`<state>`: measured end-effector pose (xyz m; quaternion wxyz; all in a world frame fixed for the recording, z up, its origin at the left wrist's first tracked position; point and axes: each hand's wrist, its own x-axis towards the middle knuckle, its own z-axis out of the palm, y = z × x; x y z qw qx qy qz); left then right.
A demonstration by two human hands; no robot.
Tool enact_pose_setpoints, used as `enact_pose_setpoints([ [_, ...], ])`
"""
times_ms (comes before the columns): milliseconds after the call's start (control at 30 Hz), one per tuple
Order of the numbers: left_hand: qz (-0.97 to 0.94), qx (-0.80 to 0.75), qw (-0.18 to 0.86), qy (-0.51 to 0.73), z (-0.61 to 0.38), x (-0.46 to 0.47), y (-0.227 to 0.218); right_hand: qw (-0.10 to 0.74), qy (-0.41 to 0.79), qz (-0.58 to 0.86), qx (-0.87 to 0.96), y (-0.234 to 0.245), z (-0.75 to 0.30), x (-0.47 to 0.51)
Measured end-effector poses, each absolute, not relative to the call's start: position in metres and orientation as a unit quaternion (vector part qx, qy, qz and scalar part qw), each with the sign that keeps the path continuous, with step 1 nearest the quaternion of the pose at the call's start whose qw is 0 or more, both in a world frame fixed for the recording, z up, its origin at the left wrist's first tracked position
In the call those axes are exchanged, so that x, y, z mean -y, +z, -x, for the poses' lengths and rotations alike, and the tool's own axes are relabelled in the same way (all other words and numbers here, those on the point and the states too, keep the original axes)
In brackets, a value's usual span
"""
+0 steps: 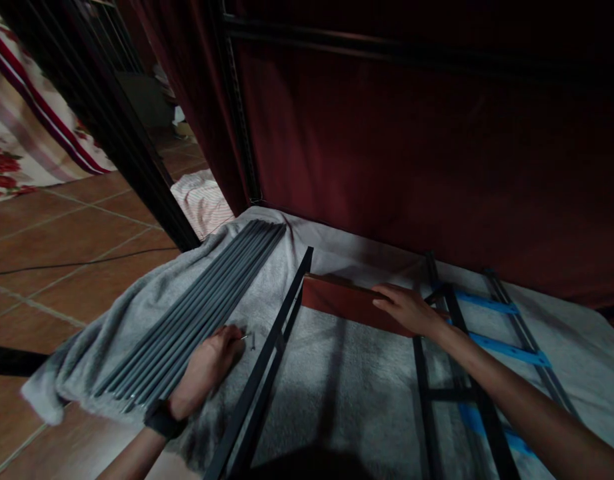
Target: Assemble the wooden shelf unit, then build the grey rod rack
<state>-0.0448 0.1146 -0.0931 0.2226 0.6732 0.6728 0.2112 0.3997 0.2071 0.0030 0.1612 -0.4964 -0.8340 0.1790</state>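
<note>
My right hand (404, 308) grips the top edge near the right end of a reddish-brown board (344, 303). The board stands on edge between two black metal side frames, the left frame (267, 353) and the right frame (449, 395). My left hand (211, 360), with a dark watch band at the wrist, is closed in a pinch on a thin shiny metal piece (245, 337) that looks like a screw. Just beside its tip, a small screw (253, 343) lies on the grey blanket (371, 387). The left fingertips are partly hidden.
Several grey metal tubes (197, 313) lie side by side on the blanket at left. Blue pieces (507, 350) on dark bars lie at right. A dark red curtain (387, 167) hangs behind, with a black post (101, 127) at left. A cable (87, 263) crosses the tiled floor (57, 233).
</note>
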Motion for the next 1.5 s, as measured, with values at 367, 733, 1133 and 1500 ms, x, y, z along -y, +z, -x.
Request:
enact_pose_setpoints([
  [367,-0.341,-0.460,0.618,0.538,-0.014,-0.184,-0.004,0.160,0.175,0.516,0.823,-0.003,-0.404,-0.207],
  [733,-0.203,-0.422,0.618,0.631,-0.066,-0.216,-0.013,0.148,0.173,0.501,0.835,-0.002,-0.406,-0.206],
  [1133,-0.216,-0.411,0.620,0.633,-0.073,-0.215,-0.024,0.157,0.177,0.519,0.821,0.001,-0.404,-0.205],
  [1500,-0.262,-0.445,0.607,0.603,-0.069,-0.224,-0.024,0.159,0.153,0.514,0.829,-0.001,-0.403,-0.206],
])
